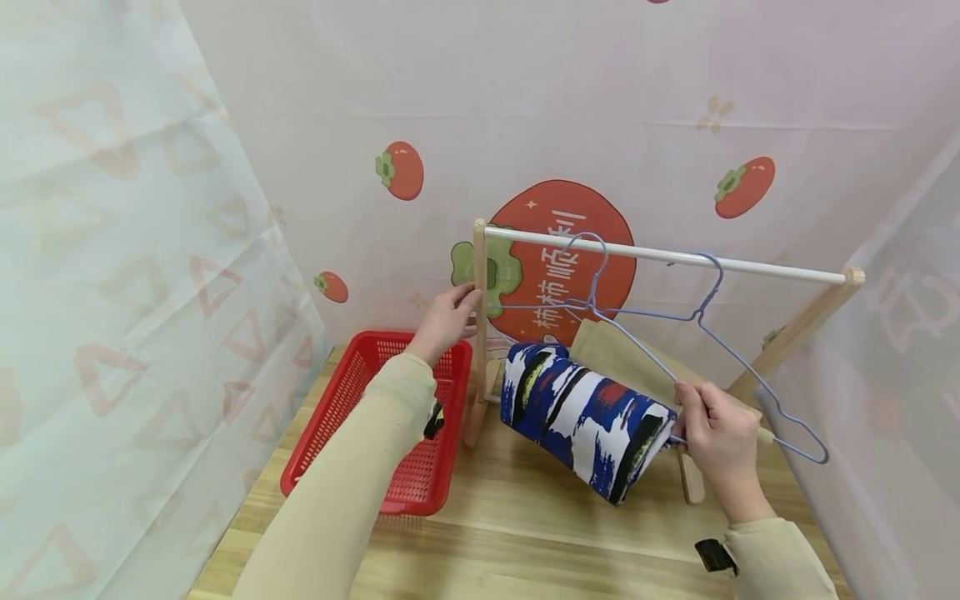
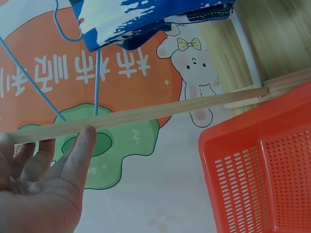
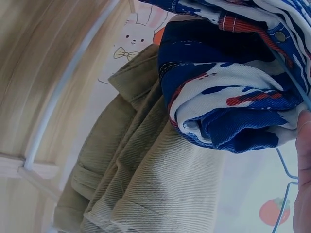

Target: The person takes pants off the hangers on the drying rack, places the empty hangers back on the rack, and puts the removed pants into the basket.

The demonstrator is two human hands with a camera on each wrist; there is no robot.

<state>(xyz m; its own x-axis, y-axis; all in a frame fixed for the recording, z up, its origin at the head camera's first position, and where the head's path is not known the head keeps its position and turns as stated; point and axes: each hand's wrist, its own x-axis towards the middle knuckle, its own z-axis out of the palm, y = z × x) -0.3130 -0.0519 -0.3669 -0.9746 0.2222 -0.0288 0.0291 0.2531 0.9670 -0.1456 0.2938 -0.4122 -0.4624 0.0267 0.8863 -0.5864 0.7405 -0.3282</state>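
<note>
A wooden rack with a white rail (image 1: 780, 268) bears two blue wire hangers. Folded blue, white and black patterned jeans (image 1: 577, 408) hang over the lower bar of the nearer hanger (image 1: 633, 343), which is tilted. My right hand (image 1: 716, 433) grips that hanger at its right end, beside the jeans. At the rack's left post (image 1: 481, 325) is my left hand (image 1: 447, 318); the left wrist view shows its fingers against the wooden post (image 2: 160, 110), some partly hidden behind it. Beige corduroy trousers (image 3: 160, 184) hang on the farther hanger (image 1: 750, 367), behind the jeans.
On the wooden table (image 1: 525, 542), a red perforated basket (image 1: 288, 471) stands just left of the rack. The rack's right post (image 1: 795, 329) leans close to the right wall (image 1: 900, 400). Behind it all is a wall sheet printed with persimmons (image 1: 405, 171).
</note>
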